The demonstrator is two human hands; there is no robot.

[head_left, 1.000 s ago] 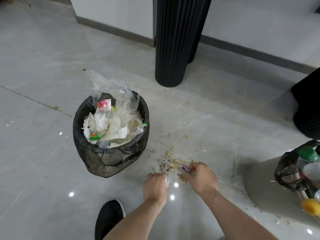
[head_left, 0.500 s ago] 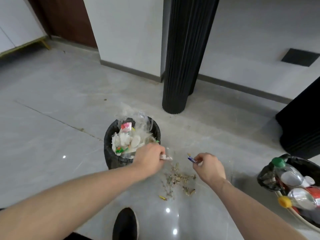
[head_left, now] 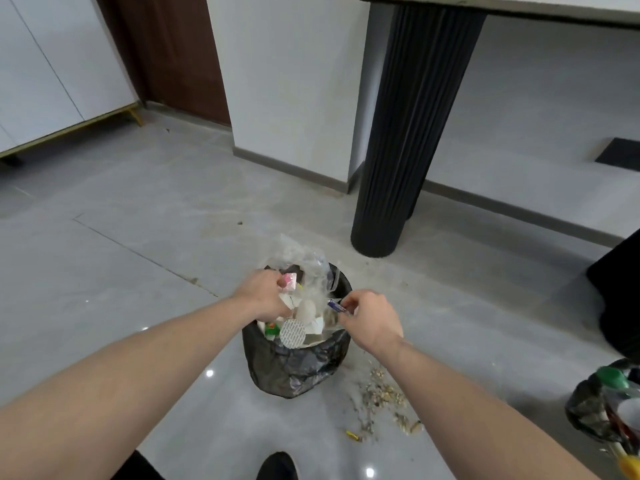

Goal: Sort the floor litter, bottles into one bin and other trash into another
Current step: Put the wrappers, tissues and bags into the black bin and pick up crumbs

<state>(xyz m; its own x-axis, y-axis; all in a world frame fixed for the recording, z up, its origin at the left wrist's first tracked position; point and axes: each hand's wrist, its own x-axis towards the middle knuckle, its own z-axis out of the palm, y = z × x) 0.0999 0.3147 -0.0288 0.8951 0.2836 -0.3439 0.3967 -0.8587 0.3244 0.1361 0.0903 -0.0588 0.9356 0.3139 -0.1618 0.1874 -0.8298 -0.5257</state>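
Both hands have come up from the crumbs to the trash bin (head_left: 294, 365). My left hand (head_left: 265, 295) is curled over the pile; I cannot tell what it holds. My right hand (head_left: 370, 318) pinches a small blue wrapper (head_left: 336, 307) over the right rim. The bin is heaped, so the wrapper could slide off onto the floor (head_left: 138, 265). Crumbs (head_left: 382, 398) lie near right; the bottle bin (head_left: 604, 410) is far right.

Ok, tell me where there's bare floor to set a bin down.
Free: the floor left of the trash bin, and between it and the black pillar. Crowded: scattered crumbs right of it, towards the bottle bin.
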